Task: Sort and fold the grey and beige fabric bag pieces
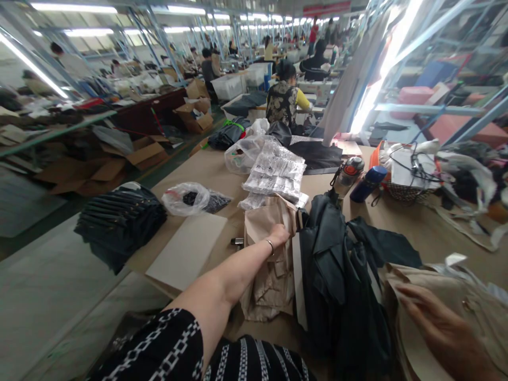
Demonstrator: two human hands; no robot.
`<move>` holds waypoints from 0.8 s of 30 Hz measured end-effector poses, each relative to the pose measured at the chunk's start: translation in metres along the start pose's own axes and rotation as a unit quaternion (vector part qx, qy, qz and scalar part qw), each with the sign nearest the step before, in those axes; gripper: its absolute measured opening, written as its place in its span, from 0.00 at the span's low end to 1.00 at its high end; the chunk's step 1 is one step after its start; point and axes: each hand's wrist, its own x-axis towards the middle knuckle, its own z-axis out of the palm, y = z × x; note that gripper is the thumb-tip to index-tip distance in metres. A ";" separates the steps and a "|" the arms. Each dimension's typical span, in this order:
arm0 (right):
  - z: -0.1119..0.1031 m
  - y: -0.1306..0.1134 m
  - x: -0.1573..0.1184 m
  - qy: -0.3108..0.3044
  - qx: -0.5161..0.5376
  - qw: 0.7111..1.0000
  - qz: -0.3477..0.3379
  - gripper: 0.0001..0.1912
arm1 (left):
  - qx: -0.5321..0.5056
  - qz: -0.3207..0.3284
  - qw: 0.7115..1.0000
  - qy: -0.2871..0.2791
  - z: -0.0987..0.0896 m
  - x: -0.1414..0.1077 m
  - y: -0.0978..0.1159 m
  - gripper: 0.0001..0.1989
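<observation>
My left hand (280,234) is closed on the upper part of a beige fabric piece (268,291), which lies creased on the table in front of me. At the lower right, my right hand (440,323) lies against another beige fabric piece (476,288), its fingers stretched out and somewhat blurred. Between my hands, dark green fabric pieces (327,264) lie in a long heap that hangs toward me. A pale strip shows along the heap's left side. A small dark and metal object (237,241) sticks out left of the beige piece.
A pale board (188,248) and a dark folded stack (121,219) lie at left. Beyond are clear plastic packets (275,169) and a plastic bag (186,198). Two bottles, one blue (368,183), stand near a filled basket (413,188). A co-worker (282,100) sits ahead.
</observation>
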 end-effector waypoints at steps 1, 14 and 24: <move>0.021 -0.010 0.006 -0.033 0.007 0.999 -0.008 0.17 | 0.003 0.008 1.000 0.003 -0.003 -0.003 0.001 0.04; 0.159 -0.157 0.091 0.021 -0.181 0.892 -0.415 0.27 | -0.105 0.267 0.948 -0.139 -0.106 -0.152 0.005 0.06; 0.114 -0.235 0.133 -0.156 -0.312 0.880 -0.323 0.09 | -0.112 0.334 0.894 0.277 -0.183 -0.231 -0.017 0.08</move>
